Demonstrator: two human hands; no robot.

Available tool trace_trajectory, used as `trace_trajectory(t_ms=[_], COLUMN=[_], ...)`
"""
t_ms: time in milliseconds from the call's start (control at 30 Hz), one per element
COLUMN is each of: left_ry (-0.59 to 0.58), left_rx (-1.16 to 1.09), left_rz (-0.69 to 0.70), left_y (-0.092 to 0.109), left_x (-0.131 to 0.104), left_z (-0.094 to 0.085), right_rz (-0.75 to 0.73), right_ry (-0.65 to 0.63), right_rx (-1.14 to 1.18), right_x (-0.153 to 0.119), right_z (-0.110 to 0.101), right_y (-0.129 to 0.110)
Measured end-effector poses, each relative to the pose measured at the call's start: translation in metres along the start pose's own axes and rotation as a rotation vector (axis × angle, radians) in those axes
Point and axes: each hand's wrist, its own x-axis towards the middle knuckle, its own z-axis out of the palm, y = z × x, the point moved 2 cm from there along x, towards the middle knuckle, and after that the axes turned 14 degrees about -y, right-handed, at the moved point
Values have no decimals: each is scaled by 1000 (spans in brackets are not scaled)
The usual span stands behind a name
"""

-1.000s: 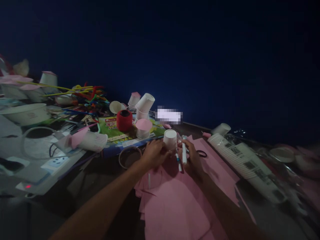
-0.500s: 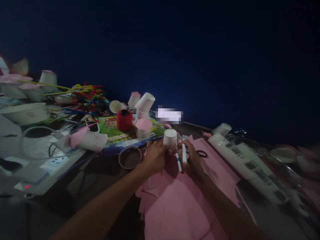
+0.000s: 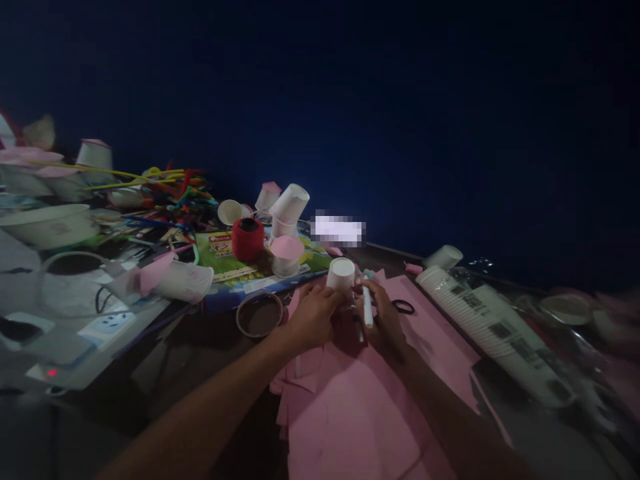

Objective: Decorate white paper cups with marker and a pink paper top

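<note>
An upturned white paper cup (image 3: pixel 342 273) stands at the far end of the pink paper (image 3: pixel 350 400). The fingers of my left hand (image 3: pixel 315 315) are curled against its lower left side and cover part of it. Between the fingers and thumb of my right hand (image 3: pixel 384 323), just right of the cup, is a white marker (image 3: pixel 368 304), held nearly upright. A second slim marker (image 3: pixel 360 328) shows faintly between my hands, partly hidden and blurred. A black ring-like handle (image 3: pixel 403 307) lies on the paper beside my right hand.
A brown tape roll (image 3: pixel 260 315) is left of my left hand. Beyond it are red yarn (image 3: pixel 248 239), stacked paper cups (image 3: pixel 289 207) and a pink-topped cup (image 3: pixel 287 256). Wrapped cups (image 3: pixel 493 333) lie at right. A power strip (image 3: pixel 100 340) and pipe cleaners (image 3: pixel 185 187) are at left.
My left hand has moved slightly right, its fingers now across the cup's lower front. The teal-banded marker between my hands has become mostly hidden. My right hand still holds the white marker.
</note>
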Motion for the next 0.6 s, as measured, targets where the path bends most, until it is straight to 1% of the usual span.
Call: trace_trajectory(t_ms=[67, 133, 200, 267, 333, 367, 433, 500, 600], left_ry=[-27, -38, -22, 6, 51, 74, 93, 60, 24], left_rx=[-27, -64, -143, -314, -574, -725, -1009, -1228, -1423], left_rz=[40, 58, 41, -2, -18, -2, 46, 73, 87], left_y=[2, 2, 0, -2, -3, -3, -2, 0, -1], left_x=[0, 0, 1, 4, 6, 7, 9, 9, 7], left_z=[-1, -2, -2, -2, -3, -3, -6, -10, -13], right_rz=[-8, -32, -45, -21, 10, 10, -23, -68, -124], right_ry=[42, 127, 232, 309, 361, 378, 388, 359, 286], right_rx=[31, 115, 214, 276, 309, 328, 364, 374, 301], right_x=[0, 0, 0, 0, 0, 0, -3, -6, -10], right_z=[-2, -5, -10, -15, -19, -20, -21, -20, -18], right_y=[-3, -8, -14, -19, -22, -23, -25, -27, -33])
